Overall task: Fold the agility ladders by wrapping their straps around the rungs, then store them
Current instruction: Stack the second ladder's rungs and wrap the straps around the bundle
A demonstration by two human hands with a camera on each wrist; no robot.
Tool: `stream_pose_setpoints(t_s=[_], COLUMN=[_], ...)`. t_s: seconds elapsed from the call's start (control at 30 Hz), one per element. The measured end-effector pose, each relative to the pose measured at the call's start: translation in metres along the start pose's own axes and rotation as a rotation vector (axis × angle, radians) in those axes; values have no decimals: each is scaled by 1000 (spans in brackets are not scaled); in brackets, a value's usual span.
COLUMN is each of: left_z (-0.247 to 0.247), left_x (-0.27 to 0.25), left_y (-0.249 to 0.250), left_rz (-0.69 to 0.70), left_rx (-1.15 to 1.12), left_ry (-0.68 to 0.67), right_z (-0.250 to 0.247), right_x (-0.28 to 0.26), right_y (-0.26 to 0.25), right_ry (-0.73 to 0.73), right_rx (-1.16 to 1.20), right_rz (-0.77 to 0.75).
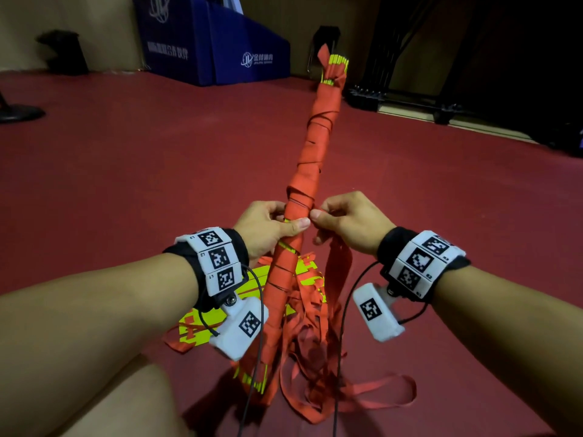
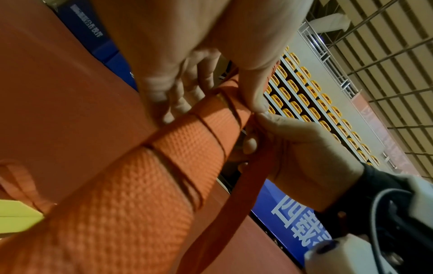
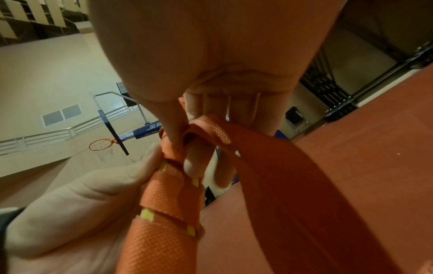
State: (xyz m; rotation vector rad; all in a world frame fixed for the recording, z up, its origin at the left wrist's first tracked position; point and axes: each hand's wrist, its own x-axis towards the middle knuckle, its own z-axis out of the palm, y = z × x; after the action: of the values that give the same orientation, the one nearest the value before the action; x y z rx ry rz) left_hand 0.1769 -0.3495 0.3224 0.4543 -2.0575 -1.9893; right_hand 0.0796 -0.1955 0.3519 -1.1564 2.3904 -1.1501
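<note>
Red sports-hall floor [image 1: 126,159] underfoot, blue padded hoop base [image 1: 202,42] against the far wall, a folding chair [image 1: 325,36] beyond; and right in the middle, the bundle of rungs [image 1: 312,159] standing up at a slant, its lower end down among the loose straps on the floor; orange strap is wound round most of its length, yellow rung tips peeking out at the top.

The left hand [image 1: 268,225] has its grip clamped round the bundle at mid-height, thumb pressed across the front; the right hand [image 1: 344,222] pinches the working strap [image 3: 269,166] right at the bundle, fingers curled on it, thumb tips of the two hands almost meeting; the right wrist view shows the strap folded over a fingertip, forming a small loop just beside the last turn.

Below, plenty is undone; a tangle of loose straps [image 1: 315,342] and a second ladder [image 1: 205,323], yellow rungs flat on the floor.

The danger, I reckon: ease that pinch and the latest turn goes slack, and the neighbouring coils could loosen with it; the trailing strap may also snag in the tangle below and tug the bundle out of the left hand's hold; yellow gaps lower down suggest looser winding there.
</note>
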Motion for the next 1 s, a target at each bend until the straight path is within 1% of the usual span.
stream_pose_setpoints(t_s=[0.1,0.23,0.27,0.4,0.57,0.67,0.77,0.9,1.0], left_z=[-1,-3,-4,-4,-5,-3,-2,-2,-2], left_x=[1,1,1,-1,0,-1,-3,0,0], left_y=[1,4,5,8,9,7,7,3,4], left_rz=[-3,12,20,52,73,105,152,171,171], left_rx=[3,-59,-76,-99,-73,-5,93,269,390], left_ry=[-10,9,10,-16,31,75,72,125,124], right_z=[-2,-4,-4,-3,-3,5,9,12,11], right_x=[4,5,4,4,6,6,4,2,-1], right_y=[5,13,15,23,18,8,-2,-9,-10], right_ry=[47,41,42,86,170,175,177,181,198], right_rx=[-37,59,48,-119,-159,-114,-106,-141,-187], right_rz=[-2,36,41,73,47,-11,-40,-48,-41])
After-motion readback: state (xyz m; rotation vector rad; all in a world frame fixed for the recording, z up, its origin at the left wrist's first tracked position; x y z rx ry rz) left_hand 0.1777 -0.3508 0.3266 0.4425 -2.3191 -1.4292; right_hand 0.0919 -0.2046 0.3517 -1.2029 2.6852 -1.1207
